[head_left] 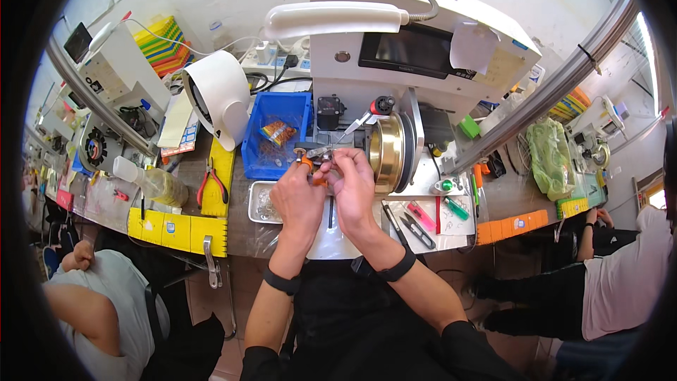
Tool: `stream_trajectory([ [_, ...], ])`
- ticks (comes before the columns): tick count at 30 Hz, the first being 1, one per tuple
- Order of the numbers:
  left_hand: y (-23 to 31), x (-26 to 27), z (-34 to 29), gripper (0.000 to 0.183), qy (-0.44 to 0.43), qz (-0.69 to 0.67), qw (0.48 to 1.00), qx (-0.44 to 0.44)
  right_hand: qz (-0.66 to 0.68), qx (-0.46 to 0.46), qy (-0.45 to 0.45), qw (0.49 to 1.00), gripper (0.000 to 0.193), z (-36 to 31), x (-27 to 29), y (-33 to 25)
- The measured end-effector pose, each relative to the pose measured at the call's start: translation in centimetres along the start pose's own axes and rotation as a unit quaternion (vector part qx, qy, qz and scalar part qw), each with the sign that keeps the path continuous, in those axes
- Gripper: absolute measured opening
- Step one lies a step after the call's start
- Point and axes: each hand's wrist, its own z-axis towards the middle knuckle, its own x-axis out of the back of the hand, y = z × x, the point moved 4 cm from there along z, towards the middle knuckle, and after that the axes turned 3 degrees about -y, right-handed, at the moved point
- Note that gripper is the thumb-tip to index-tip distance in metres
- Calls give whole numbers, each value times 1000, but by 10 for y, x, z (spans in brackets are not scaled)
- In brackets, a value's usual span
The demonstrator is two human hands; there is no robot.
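Note:
Both my hands meet in front of a brass-coloured wheel [381, 157] on a white machine. My left hand [297, 201] is closed around orange-handled pliers [307, 162], whose metal jaws point toward my other hand. My right hand [355, 190] sits just left of the wheel, with thumb and fingers pinched together near the jaws. Whatever lies between those fingertips is too small to make out. A white tray [255, 213] with small shiny pieces lies beside my left wrist. Behind that hand stands a blue bin [252, 130] holding a small orange packet [278, 132].
A white lamp [335, 20] hangs over the bench. Red-handled pliers [211, 185] lie left on a yellow strip [180, 233]; tweezers [417, 231] and a green marker [456, 208] lie right. A white fan [220, 95] stands back left. People sit on both sides.

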Motion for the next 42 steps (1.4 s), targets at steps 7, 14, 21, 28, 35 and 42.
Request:
stream_trajectory([
  [7, -5, -1, 4, 9, 14, -9, 998, -62, -49, 17, -4, 999, 10, 0, -5, -5],
  [14, -3, -2, 6, 9, 7, -8, 998, -68, -80, 6, -6, 997, 13, 2, -6, -8],
  [21, -4, 0, 3, 10, 37, -40, 995, -83, -33, 0, 9, 999, 16, -6, -5, -5],
  [28, -11, -6, 1, 17, 32, -16, 997, -72, -87, -93, 5, 992, 11, -50, 14, -13],
  [35, 11, 35, -15, 34, -18, -59, 998, 24, -251, -253, -188, 915, 14, -125, 69, -69],
  [42, 113, 24, -85, 23, -218, -168, 952, -136, -367, -151, -47, 917, 6, -142, 146, -151],
])
